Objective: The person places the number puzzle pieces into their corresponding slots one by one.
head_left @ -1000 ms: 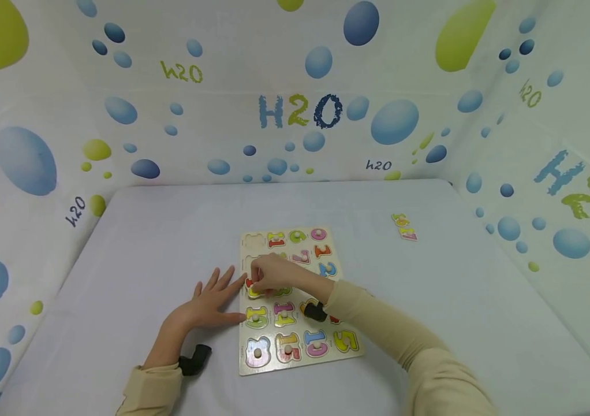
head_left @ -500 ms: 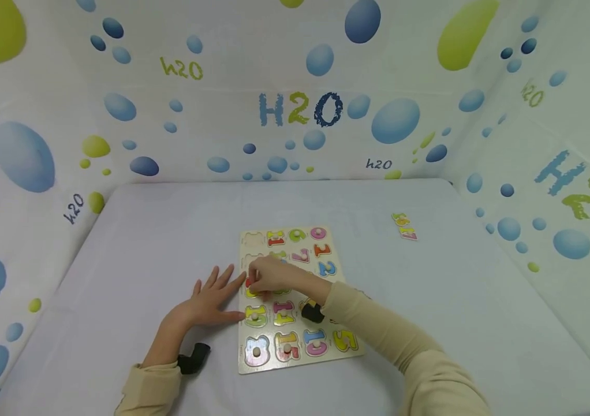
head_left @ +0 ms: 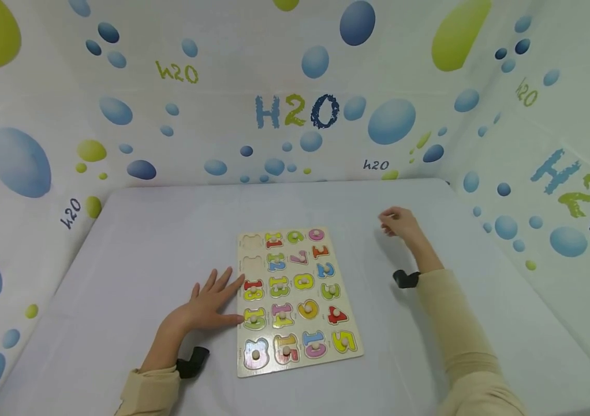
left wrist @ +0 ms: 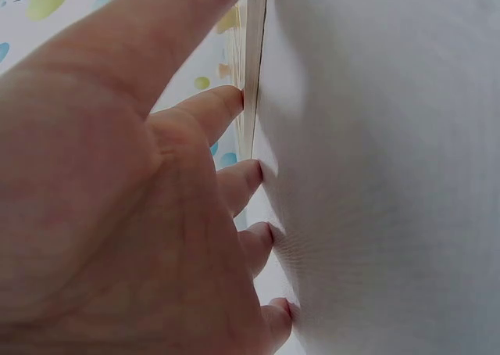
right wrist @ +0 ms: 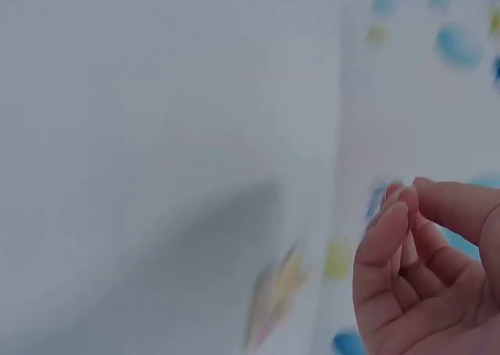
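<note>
A wooden number puzzle board (head_left: 316,358) lies on the white-covered table in the head view, most recesses filled with coloured, knobbed number pieces. Two recesses at its far left hold no piece. A red and yellow 18 piece (head_left: 253,290) lies in the left column. My left hand (head_left: 211,306) is spread flat, thumb and forefinger touching the board's left edge; in the left wrist view its fingertips meet the board's side (left wrist: 251,73) and the cloth. My right hand (head_left: 400,224) hovers at the far right, fingers loosely bent, holding nothing. Below it, loose number pieces (right wrist: 277,296) appear blurred.
White cloth covers the tabletop (head_left: 170,225). Patterned sheets (head_left: 196,138) with blue and green spots hang behind and along both sides. A black wrist strap mount (head_left: 406,279) sits on my right wrist, another (head_left: 193,363) on my left.
My right hand has let go of the 18 piece and moved off the board to the far right, now covering the loose pieces in the head view. My left hand stays put.
</note>
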Action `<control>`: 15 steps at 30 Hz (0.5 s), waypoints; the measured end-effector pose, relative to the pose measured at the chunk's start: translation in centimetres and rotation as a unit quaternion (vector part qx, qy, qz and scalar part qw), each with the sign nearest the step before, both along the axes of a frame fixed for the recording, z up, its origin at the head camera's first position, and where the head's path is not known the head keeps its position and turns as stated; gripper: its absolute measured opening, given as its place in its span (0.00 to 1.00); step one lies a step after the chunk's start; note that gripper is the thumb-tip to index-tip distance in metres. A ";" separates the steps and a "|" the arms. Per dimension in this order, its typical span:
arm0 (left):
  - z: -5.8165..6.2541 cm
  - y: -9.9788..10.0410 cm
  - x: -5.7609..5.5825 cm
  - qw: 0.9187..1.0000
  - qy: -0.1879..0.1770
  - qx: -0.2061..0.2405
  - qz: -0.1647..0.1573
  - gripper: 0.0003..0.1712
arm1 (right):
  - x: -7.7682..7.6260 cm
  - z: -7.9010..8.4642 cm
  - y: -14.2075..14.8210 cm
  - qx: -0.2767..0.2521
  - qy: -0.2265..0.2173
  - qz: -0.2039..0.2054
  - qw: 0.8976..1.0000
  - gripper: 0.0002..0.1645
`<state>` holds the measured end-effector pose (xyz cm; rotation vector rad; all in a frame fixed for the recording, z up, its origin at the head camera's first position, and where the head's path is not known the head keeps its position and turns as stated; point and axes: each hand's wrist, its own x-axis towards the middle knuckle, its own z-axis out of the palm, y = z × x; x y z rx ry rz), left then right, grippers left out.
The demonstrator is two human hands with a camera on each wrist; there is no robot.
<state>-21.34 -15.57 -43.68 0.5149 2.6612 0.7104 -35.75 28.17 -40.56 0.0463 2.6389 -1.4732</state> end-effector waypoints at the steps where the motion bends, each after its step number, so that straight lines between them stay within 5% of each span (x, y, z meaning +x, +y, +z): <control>1: 0.0 0.0 0.0 1.000 0.000 0.001 0.000 0.51 | -0.2 -0.4 1.7 0.014 -0.008 -0.030 0.999 0.17; 6: -0.2 -0.1 0.0 1.000 -0.001 0.002 0.004 0.51 | -1.1 -2.4 6.7 0.045 -0.085 -0.069 0.993 0.20; 15: 0.2 -0.2 0.2 1.000 -0.002 0.008 0.004 0.50 | -1.2 -2.4 7.1 -0.029 -0.141 -0.075 0.987 0.19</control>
